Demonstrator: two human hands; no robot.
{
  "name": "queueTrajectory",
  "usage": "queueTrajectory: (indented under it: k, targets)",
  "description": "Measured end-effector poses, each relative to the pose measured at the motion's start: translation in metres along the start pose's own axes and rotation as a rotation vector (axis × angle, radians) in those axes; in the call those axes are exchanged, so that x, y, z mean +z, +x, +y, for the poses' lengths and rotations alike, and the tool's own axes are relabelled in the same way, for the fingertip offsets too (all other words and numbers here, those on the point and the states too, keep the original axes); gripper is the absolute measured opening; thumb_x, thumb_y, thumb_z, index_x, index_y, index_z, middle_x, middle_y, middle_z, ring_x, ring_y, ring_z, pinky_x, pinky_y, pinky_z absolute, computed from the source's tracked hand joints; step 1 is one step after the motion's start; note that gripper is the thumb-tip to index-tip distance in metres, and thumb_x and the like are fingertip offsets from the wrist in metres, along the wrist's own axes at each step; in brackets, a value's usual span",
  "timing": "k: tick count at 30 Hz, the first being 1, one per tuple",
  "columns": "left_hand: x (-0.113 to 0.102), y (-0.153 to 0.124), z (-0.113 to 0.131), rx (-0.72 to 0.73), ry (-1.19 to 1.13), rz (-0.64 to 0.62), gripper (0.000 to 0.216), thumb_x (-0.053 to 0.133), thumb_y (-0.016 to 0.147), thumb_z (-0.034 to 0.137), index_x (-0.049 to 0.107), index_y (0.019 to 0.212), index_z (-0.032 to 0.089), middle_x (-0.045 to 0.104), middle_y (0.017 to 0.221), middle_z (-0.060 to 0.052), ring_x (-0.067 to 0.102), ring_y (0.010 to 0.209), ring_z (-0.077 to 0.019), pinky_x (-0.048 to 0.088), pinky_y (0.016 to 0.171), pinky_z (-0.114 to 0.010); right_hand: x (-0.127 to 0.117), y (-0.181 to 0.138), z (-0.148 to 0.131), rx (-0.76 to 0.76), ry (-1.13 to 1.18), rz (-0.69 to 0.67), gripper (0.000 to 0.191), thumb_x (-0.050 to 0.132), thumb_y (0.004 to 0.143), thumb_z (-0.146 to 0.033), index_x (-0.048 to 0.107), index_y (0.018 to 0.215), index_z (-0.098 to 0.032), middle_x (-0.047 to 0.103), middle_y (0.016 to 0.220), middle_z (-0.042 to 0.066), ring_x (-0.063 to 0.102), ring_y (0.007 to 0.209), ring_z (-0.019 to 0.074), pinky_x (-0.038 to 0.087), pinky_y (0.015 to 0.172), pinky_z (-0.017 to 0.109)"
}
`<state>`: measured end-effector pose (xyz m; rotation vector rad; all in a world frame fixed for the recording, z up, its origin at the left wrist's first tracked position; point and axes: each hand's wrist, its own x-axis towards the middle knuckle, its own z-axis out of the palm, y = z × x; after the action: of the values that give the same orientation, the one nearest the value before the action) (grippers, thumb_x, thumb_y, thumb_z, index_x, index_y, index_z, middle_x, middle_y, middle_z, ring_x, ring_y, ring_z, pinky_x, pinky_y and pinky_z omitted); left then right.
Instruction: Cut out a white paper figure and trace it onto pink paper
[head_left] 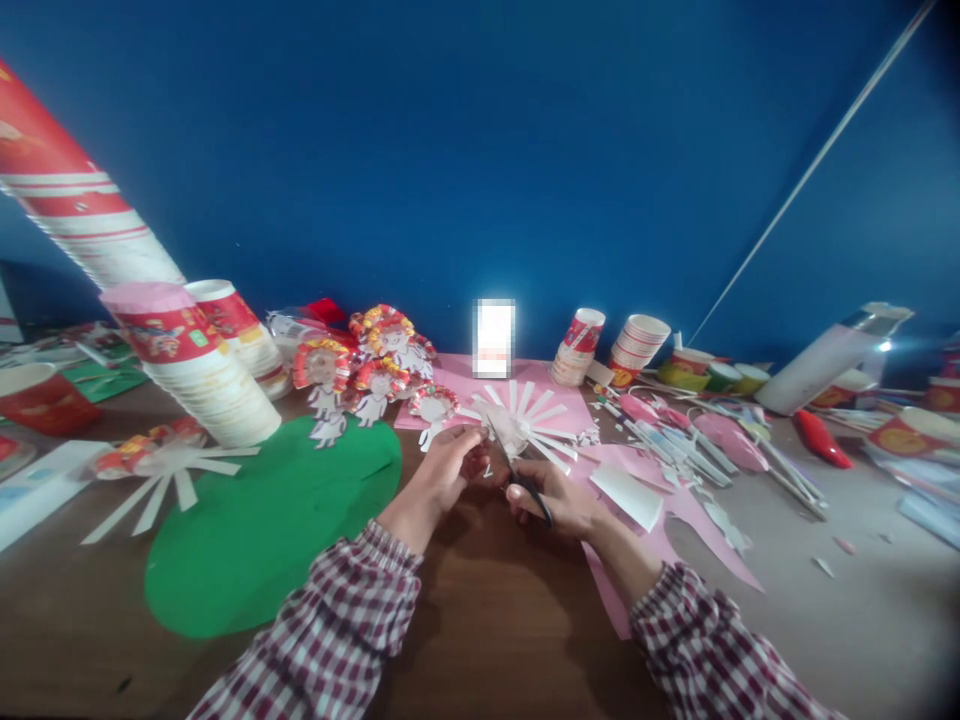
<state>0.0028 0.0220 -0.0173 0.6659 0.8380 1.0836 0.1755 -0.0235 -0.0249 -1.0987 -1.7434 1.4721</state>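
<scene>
My right hand (559, 495) grips a pair of scissors (534, 490) with dark handles, its blades pointing up and away to the left. Close beside it, the fingers of my left hand (454, 462) are pinched together near the blade tips; a small pale scrap seems to be between them, too small to name. Just beyond both hands lies a paper cup cut into a fan of white strips (536, 412), on a pink paper sheet (577, 400). Several paper figures with red and yellow frilled manes (375, 385) stand behind my left hand.
A green paper sheet (262, 570) lies at left, near another cut cup (169, 465). Stacked paper cups (214, 375) lean at left; more cup stacks (637, 345) stand at back right. Pens (682, 450), paper scraps and a white bottle (814, 360) clutter the right. A blurred bright screen (493, 338) is ahead.
</scene>
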Motion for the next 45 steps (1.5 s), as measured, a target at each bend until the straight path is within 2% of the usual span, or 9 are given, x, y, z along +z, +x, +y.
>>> queueTrajectory:
  k: [7,14,21,29,36,39,45]
  targets:
    - [0.0027,-0.0008,-0.0024,-0.009,0.045,-0.045,0.017,0.071,0.062,0.023,0.058,0.068,0.013,0.055,0.063,0.001,0.050,0.055,-0.0068,0.043,0.052,-0.018,0.0001,0.0005,0.0026,-0.003,0.001,0.050,0.046,0.057,0.078,-0.054,0.060,0.095,-0.012,0.056,0.060,0.000,0.054,0.053,0.0113,0.040,0.049,0.021]
    - [0.0064,-0.0023,-0.0051,0.003,0.045,-0.006,0.014,0.069,0.062,0.020,0.058,0.065,0.012,0.055,0.060,0.001,0.050,0.052,-0.0068,0.043,0.051,-0.018,0.0023,0.0011,0.0014,0.005,0.030,0.069,0.046,0.059,0.076,-0.055,0.060,0.095,-0.013,0.053,0.058,-0.001,0.052,0.051,0.0109,0.040,0.047,0.020]
    - [0.0008,0.0040,-0.0031,0.016,-0.146,0.089,0.010,0.068,0.064,0.017,0.060,0.068,0.012,0.058,0.061,0.000,0.052,0.051,-0.0058,0.044,0.049,-0.015,0.0008,0.0017,0.0000,0.001,-0.023,0.020,0.043,0.058,0.077,-0.053,0.059,0.091,-0.013,0.055,0.062,0.000,0.053,0.053,0.0108,0.041,0.049,0.021]
    - [0.0004,0.0070,-0.0047,-0.051,-0.287,0.122,0.002,0.061,0.071,0.011,0.059,0.070,0.012,0.057,0.057,0.000,0.055,0.051,-0.0071,0.045,0.048,-0.015,0.0015,0.0035,0.0049,-0.011,-0.075,0.031,0.042,0.056,0.079,-0.053,0.058,0.093,-0.013,0.055,0.061,0.000,0.053,0.051,0.0105,0.039,0.047,0.020]
    - [0.0004,0.0061,-0.0062,-0.072,-0.264,0.031,0.006,0.062,0.072,0.012,0.060,0.067,0.011,0.056,0.055,-0.001,0.054,0.048,-0.0067,0.044,0.045,-0.014,0.0020,0.0047,0.0045,-0.013,-0.075,0.054,0.041,0.055,0.080,-0.052,0.060,0.094,-0.014,0.054,0.059,-0.001,0.052,0.050,0.0099,0.038,0.046,0.019]
    - [0.0001,0.0054,-0.0069,-0.052,-0.189,-0.002,0.006,0.064,0.070,0.014,0.061,0.068,0.009,0.059,0.059,-0.002,0.054,0.047,-0.0060,0.043,0.043,-0.014,0.0029,0.0047,0.0042,0.006,-0.047,0.073,0.042,0.056,0.079,-0.053,0.060,0.094,-0.013,0.053,0.058,-0.001,0.051,0.048,0.0095,0.038,0.046,0.019]
    - [0.0012,0.0031,-0.0077,0.011,-0.065,0.059,0.014,0.071,0.064,0.020,0.061,0.068,0.010,0.059,0.063,-0.001,0.053,0.049,-0.0053,0.044,0.046,-0.015,0.0035,0.0044,0.0028,0.016,-0.019,0.093,0.042,0.057,0.078,-0.053,0.059,0.091,-0.013,0.054,0.058,-0.001,0.051,0.049,0.0095,0.039,0.047,0.019]
